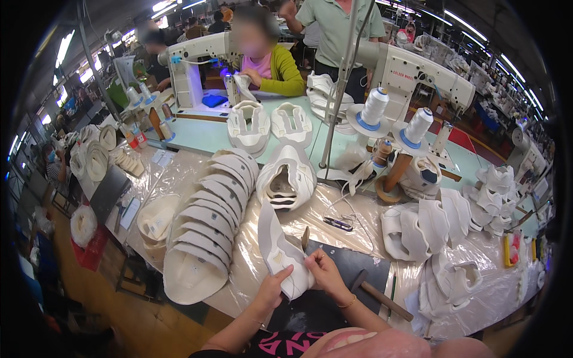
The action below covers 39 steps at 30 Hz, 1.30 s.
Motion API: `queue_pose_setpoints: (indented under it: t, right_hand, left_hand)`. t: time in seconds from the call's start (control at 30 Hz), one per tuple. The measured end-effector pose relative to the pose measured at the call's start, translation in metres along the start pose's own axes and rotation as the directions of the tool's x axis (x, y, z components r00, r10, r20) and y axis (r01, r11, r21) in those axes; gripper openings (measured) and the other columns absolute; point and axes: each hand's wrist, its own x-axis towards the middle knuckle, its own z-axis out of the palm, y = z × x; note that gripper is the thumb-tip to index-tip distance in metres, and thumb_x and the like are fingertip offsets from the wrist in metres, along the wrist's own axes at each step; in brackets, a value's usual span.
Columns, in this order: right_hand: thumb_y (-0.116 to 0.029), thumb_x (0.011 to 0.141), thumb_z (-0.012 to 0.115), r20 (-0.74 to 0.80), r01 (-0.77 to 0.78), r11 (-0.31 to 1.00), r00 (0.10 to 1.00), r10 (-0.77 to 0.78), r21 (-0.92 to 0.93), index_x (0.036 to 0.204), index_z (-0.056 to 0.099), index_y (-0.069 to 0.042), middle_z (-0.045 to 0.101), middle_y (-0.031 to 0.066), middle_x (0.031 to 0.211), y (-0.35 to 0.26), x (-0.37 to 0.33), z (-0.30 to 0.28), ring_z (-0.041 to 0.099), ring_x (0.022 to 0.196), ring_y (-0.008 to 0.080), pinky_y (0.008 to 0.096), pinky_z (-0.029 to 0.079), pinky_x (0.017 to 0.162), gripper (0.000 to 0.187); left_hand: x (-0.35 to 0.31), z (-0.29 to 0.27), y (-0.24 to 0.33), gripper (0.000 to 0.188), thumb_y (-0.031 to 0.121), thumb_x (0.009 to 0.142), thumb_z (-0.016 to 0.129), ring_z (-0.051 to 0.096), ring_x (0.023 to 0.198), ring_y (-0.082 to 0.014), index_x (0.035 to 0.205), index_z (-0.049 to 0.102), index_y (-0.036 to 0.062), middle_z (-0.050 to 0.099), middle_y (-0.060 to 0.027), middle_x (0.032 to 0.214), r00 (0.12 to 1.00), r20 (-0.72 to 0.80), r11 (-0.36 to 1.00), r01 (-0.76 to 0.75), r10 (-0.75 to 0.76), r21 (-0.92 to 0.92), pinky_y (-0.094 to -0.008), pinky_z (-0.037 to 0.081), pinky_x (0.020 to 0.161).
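Observation:
A white shoe upper (276, 244) is held over the dark board at the near edge of the table, its long end pointing away from me. My left hand (273, 286) is closed on its near left side, thumb on top. My right hand (326, 271) is pinched at its right edge, fingers curled. Just beyond the right fingers a small dark, narrow piece (305, 237) stands up; I cannot make out whether the hand holds it. A hammer (385, 299) with a wooden handle lies right of my right wrist.
A long row of nested white uppers (206, 218) lies on the left, another stack (287, 179) straight ahead, more uppers (427, 227) on the right. Thread snips (338, 224) rest on the plastic sheet. Sewing machines (418, 74) and thread cones (375, 107) stand beyond; a co-worker (268, 65) sits opposite.

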Motion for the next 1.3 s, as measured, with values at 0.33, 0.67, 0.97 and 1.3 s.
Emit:
queue_pose_setpoints:
  t: [0.33, 0.67, 0.97, 1.3]
  right_hand:
    - [-0.023, 0.101, 0.059, 0.288, -0.289, 0.810, 0.945, 0.156, 0.510, 0.098, 0.055, -0.008, 0.058, -0.0047, 0.088, 0.002, 0.014, -0.004, 0.052, 0.077, 0.0028, 0.0192, 0.046, 0.073, 0.015]
    - [-0.022, 0.097, 0.066, 0.206, -0.177, 0.959, 0.970, 0.132, 0.220, 0.097, 0.060, -0.007, 0.057, -0.0067, 0.088, -0.021, -0.003, -0.014, 0.050, 0.082, 0.0018, 0.0196, 0.044, 0.073, 0.016]
    - [-0.022, 0.097, 0.066, 0.122, -0.111, 0.979, 0.988, 0.090, 0.171, 0.100, 0.059, -0.006, 0.058, -0.0067, 0.088, -0.035, 0.007, -0.006, 0.050, 0.079, 0.0004, 0.0166, 0.042, 0.069, 0.018]
    - [-0.018, 0.099, 0.061, 0.109, -0.108, 0.861, 0.992, 0.062, 0.497, 0.101, 0.060, -0.003, 0.065, -0.0013, 0.090, -0.064, 0.069, -0.011, 0.059, 0.079, 0.0040, 0.0214, 0.050, 0.073, 0.015]
  left_hand:
    - [-0.001, -0.022, 0.009, 0.048, 0.030, 0.105, 0.045, 0.058, 0.122, -0.0297, 0.141, 0.040, -0.0019, 0.056, -0.0164, 0.134, 0.999, 0.037, 0.985, 0.021, -0.015, -0.172, -0.0436, 0.046, 0.105]
    - [-0.009, -0.010, -0.001, 0.050, 0.028, 0.104, 0.048, 0.055, 0.126, -0.0304, 0.144, 0.037, -0.0003, 0.053, -0.0166, 0.139, 0.997, -0.078, 0.994, -0.023, 0.015, -0.103, -0.0446, 0.043, 0.108]
    - [-0.001, 0.005, 0.036, 0.046, 0.023, 0.103, 0.052, 0.062, 0.116, -0.0286, 0.138, 0.044, -0.0043, 0.059, -0.0172, 0.130, 1.000, -0.022, 0.995, -0.009, 0.007, -0.095, -0.0417, 0.052, 0.099]
    - [0.053, 0.034, 0.095, 0.046, 0.025, 0.103, 0.050, 0.068, 0.104, -0.0288, 0.132, 0.047, -0.0094, 0.064, -0.0211, 0.122, 0.996, 0.009, 0.996, -0.085, 0.085, -0.011, -0.0403, 0.057, 0.090]
